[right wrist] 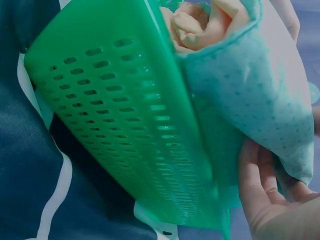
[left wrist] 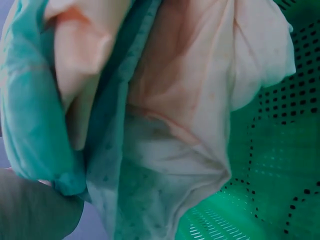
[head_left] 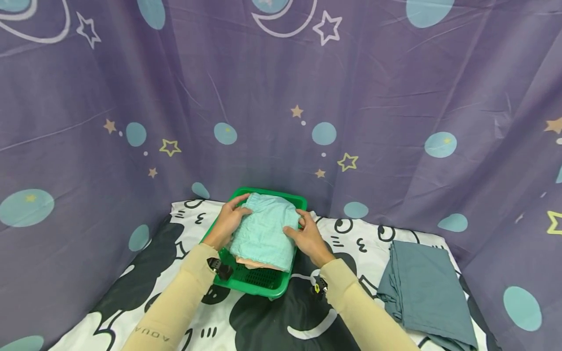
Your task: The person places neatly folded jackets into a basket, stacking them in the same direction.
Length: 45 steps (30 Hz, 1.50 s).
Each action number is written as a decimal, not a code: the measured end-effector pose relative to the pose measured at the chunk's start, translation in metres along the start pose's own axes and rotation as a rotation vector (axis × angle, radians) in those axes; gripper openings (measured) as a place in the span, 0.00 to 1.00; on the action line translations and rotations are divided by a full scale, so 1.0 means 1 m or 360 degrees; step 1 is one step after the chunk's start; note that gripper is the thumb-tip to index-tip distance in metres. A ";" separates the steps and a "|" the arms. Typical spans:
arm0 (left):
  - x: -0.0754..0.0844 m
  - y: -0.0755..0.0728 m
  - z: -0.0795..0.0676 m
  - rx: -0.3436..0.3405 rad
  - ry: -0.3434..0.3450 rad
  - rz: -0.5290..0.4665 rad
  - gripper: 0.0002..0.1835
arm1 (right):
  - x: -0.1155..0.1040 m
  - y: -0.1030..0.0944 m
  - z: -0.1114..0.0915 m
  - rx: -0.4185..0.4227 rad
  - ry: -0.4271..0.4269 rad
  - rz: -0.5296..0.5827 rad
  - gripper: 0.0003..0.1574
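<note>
A folded mint-green cloth point(head_left: 265, 226) with small specks and a peach inner layer point(right wrist: 192, 27) lies over the green plastic basket point(head_left: 256, 288). My left hand point(head_left: 229, 222) grips the cloth's left edge near the far corner, thumb on top. On the opposite side, my right hand point(head_left: 311, 238) pinches the right edge, with fingertips tucked under the cloth in the right wrist view. Loose peach folds point(left wrist: 180, 65) hang inside the perforated basket wall point(left wrist: 285, 150) in the left wrist view.
A folded grey-blue cloth point(head_left: 432, 290) lies to the right on the black-and-white patterned sheet point(head_left: 259, 321). Behind the basket hangs a purple curtain point(head_left: 272, 83) with stars and moons, which also closes off both sides.
</note>
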State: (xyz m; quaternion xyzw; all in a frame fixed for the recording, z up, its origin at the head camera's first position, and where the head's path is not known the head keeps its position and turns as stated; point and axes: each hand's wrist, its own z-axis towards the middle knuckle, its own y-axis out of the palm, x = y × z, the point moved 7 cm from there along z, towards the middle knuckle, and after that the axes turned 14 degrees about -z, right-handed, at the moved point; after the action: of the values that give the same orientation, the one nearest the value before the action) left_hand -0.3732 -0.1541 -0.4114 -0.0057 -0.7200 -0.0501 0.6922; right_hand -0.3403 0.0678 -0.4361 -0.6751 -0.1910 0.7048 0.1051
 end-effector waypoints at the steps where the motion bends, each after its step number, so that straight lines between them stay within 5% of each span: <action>1: -0.001 0.000 0.001 -0.0002 -0.0008 0.0007 0.30 | 0.001 0.001 0.000 -0.0009 0.0006 0.0000 0.47; 22: -0.024 -0.006 0.030 0.0000 -0.0107 0.0077 0.29 | 0.012 0.012 0.015 -0.0128 0.0084 -0.0028 0.50; 45: -0.044 -0.006 0.042 -0.0037 -0.0094 0.0221 0.23 | 0.012 0.014 0.019 -0.0159 0.0161 -0.0079 0.45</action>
State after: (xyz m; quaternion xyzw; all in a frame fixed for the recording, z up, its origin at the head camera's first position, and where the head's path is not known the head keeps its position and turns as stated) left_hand -0.4141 -0.1543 -0.4576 -0.0653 -0.7372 -0.0101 0.6724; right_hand -0.3584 0.0575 -0.4529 -0.7094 -0.2372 0.6564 0.0982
